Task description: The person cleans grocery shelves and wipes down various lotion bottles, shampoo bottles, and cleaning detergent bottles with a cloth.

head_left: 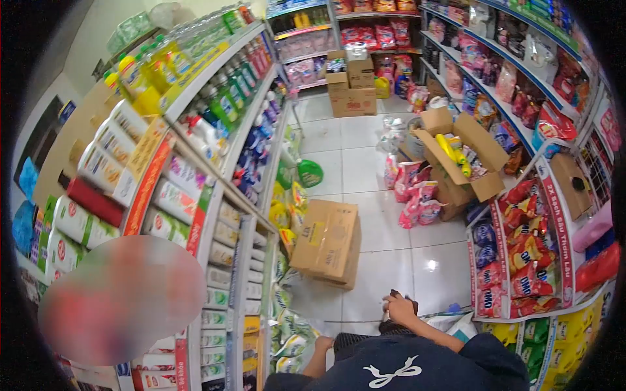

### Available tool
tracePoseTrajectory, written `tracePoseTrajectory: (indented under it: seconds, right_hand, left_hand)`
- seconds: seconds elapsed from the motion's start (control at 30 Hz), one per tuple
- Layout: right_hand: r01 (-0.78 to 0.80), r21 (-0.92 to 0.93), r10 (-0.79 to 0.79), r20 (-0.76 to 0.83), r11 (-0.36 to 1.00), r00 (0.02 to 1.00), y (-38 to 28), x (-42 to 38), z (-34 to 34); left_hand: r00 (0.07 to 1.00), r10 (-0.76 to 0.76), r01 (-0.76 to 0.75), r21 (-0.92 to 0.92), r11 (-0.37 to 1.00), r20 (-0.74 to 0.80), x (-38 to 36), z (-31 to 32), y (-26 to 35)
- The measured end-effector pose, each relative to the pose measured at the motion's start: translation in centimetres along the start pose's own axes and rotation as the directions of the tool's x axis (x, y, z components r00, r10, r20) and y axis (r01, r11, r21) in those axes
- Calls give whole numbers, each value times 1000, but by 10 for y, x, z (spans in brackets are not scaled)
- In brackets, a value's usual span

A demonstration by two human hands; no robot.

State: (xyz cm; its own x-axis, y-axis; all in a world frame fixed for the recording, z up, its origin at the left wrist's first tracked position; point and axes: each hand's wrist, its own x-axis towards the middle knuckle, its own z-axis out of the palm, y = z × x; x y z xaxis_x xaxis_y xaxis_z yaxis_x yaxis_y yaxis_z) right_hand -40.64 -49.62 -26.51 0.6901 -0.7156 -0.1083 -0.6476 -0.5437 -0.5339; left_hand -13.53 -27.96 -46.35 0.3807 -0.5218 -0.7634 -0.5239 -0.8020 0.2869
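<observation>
Dark and only partly seen, a small object (399, 295) is shown on the white tiled floor (365, 163), directly beneath the fingers of the right hand (398, 309). The hand is curled over it with the knuckles raised. Whether the object is actually gripped or merely touched cannot be told. The left hand (323, 343) is lowered beside the bottom tier of the shelf unit (235, 247) on its own side, close to the green-and-white packets (290, 326) there; its opening is hidden. Just ahead of both hands a cardboard carton (326, 241) is seen closed and tilted. Further ahead and to the right an open carton (456, 153) still holds yellow goods, and pink packets (417, 195) lie loose beside it. More stacked cartons (352, 85) stand at the far end. Much stock is thus judged still unshelved, while the shelves on both sides are already largely filled.
</observation>
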Motion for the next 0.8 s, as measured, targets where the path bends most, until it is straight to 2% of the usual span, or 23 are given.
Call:
tracePoseTrajectory:
  seconds: [0.03,0.07,0.1,0.13,0.17,0.2,0.23,0.27,0.3,0.4,0.43,0.53,0.57,0.63,0.67,0.73,0.8]
  right_hand:
    - [-152,-200,186,161,968,969,30,-3,13]
    - [-190,-244,254,266,951,930,48,-11,6]
    - [-224,-283,321,369,933,872,62,-20,2]
    - [-254,-319,384,466,913,797,72,-32,1]
    - [-358,-280,454,581,891,675,77,-38,-4]
    - [-444,-240,491,606,863,626,78,-43,-7]
    - [-522,-203,518,631,828,577,79,-45,-8]
    - [-593,-166,537,658,788,529,82,-45,-10]
    - [-622,-185,542,707,761,453,102,-39,12]
    - [-623,-109,452,785,774,424,132,-10,41]
    - [-633,-103,424,822,767,380,135,3,41]
    - [-436,-216,386,853,874,350,136,35,16]
    - [-421,-221,370,874,880,314,146,47,13]
    - [-386,-222,332,911,895,246,170,85,21]
    - [-469,-142,238,959,872,153,192,104,39]
    - [-466,-27,217,908,885,360,174,147,-26]
    - [-545,30,263,854,838,450,190,182,-18]
  left_hand:
    - [992,89,-109,242,964,91,5,-7,33]
    - [974,208,-227,324,919,92,11,-7,62]
    - [967,244,-222,239,945,-66,8,-10,99]
    - [962,273,-269,291,918,29,2,-27,141]
    - [929,370,-350,275,895,-23,7,-29,165]
    - [937,345,-306,340,889,-60,-21,-49,215]
    - [879,468,-417,334,845,-88,-18,-49,233]
    - [857,513,-463,361,809,-50,-15,-48,252]
    - [834,551,-505,384,773,-13,-14,-45,272]
    - [795,584,-584,471,661,166,-17,-45,302]
    - [784,575,-606,496,622,236,-19,-49,309]
    - [819,429,-569,641,516,381,-33,-84,359]
    - [851,340,-525,685,505,401,-21,-89,369]
    - [828,362,-560,625,544,427,29,-86,366]
    - [818,375,-575,598,558,436,51,-93,365]
    - [841,337,-533,536,655,423,74,-123,385]
    - [882,306,-456,484,747,358,90,-152,393]
